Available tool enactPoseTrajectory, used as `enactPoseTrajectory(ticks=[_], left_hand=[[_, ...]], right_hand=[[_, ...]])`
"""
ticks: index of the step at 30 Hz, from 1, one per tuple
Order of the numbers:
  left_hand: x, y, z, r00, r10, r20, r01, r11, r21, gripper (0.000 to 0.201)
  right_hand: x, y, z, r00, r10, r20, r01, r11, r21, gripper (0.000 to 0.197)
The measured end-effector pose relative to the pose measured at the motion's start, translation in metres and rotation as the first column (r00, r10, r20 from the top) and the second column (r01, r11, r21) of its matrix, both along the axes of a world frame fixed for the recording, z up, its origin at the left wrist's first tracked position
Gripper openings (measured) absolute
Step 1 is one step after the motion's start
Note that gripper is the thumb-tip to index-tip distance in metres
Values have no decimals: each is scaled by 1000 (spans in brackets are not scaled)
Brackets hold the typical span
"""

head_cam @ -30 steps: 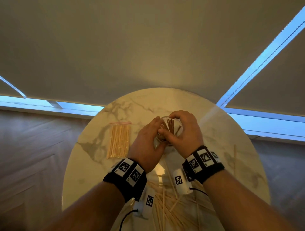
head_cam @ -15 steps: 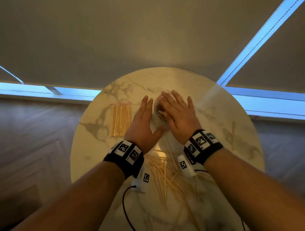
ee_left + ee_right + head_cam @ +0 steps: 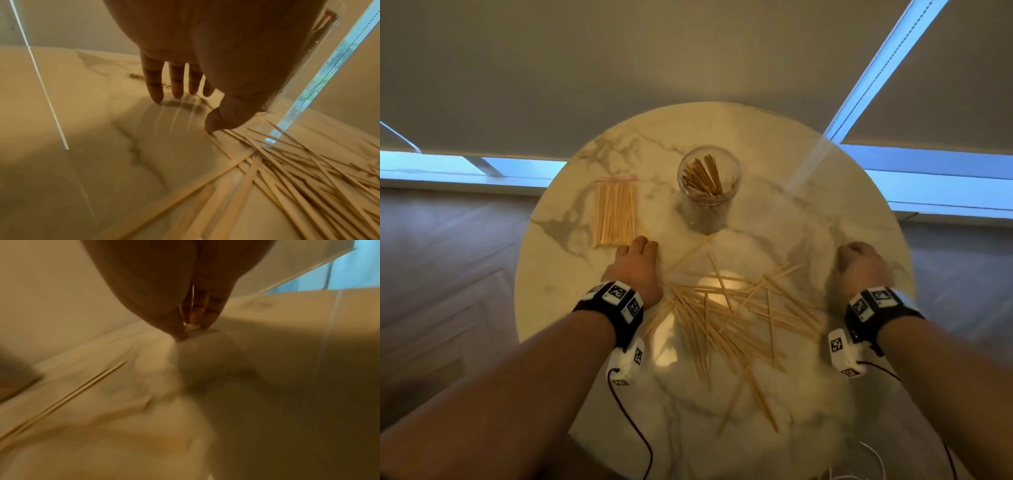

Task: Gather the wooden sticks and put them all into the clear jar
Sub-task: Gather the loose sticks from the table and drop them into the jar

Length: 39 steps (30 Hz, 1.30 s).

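The left hand has its fingers straight and slightly spread, tips down on the marble bench, while the thumb tip presses on the near-left edge of the loose sticks; it grips nothing. The right hand sits far out on the right side of the bench, and its fingers are drawn together with the tips touching the surface. That view is smeared, so I cannot tell whether they pinch a stick or only rest there.

Between the two hands the loose sticks lie crossed in a fan across the near middle of the bench. The clear jar stands upright beyond them, toward the far side, already holding a bunch. To its left lies a clear bag of sticks, just beyond the left hand.

To do this well, I would sweep both hands inward with the fingers flat, squaring the heap into one parallel bundle before lifting. Stragglers near the front edge look likely to roll off if pushed carelessly, so rake those in first.
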<state>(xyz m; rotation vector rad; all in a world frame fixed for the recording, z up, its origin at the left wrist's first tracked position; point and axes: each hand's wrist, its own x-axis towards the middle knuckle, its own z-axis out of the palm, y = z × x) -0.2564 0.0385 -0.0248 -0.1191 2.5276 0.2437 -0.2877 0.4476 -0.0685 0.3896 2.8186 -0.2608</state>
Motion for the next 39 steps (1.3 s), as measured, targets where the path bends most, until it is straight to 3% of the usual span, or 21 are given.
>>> enactPoseTrajectory(ticks=[3,7,11,13,15,18,21,23,25,27,29,32,35,39], left_hand=[[14,9,-1,1000,6,-17,-6,1000,-22,70],[45,23,-4,996,-54,-75,53,999,-11,60],[77,33,-9,982,-173,-70,174,985,8,77],[92,36,-12,980,-192,-55,193,981,17,85],[101,39,-15,990,-117,-81,122,991,60,86],[104,45,-18,992,34,-121,-15,988,157,80],[102,47,-17,962,245,-124,-200,934,295,72],[103,43,-16,911,385,-148,-304,869,390,69],[109,34,-13,858,475,-195,-369,834,410,65],[119,25,-11,856,490,-164,-420,844,333,59],[129,24,-9,898,437,-46,-414,876,247,55],[132,35,-12,944,327,-52,-308,924,227,42],[121,43,-16,945,319,-75,-289,919,268,26],[116,41,-22,941,332,-69,-295,901,318,22]], right_hand=[[31,-35,3,995,97,-16,-98,979,-176,35],[71,-82,14,958,287,-20,-284,932,-227,42],[99,-109,31,900,415,133,-393,905,-164,85],[116,-114,35,891,411,195,-390,910,-138,98],[129,-118,32,894,398,205,-369,914,-167,94],[133,-129,26,918,372,137,-320,900,-297,64],[122,-141,26,913,404,56,-366,872,-326,44],[115,-146,29,903,425,55,-390,868,-308,43],[111,-152,34,905,419,78,-387,884,-263,54],[109,-164,37,899,417,135,-391,902,-182,82],[110,-180,35,879,437,188,-417,898,-137,107],[115,-202,29,836,507,211,-496,862,-107,123],[118,-215,25,803,570,175,-565,821,-80,113],[120,-220,20,764,636,107,-610,767,-199,85]])
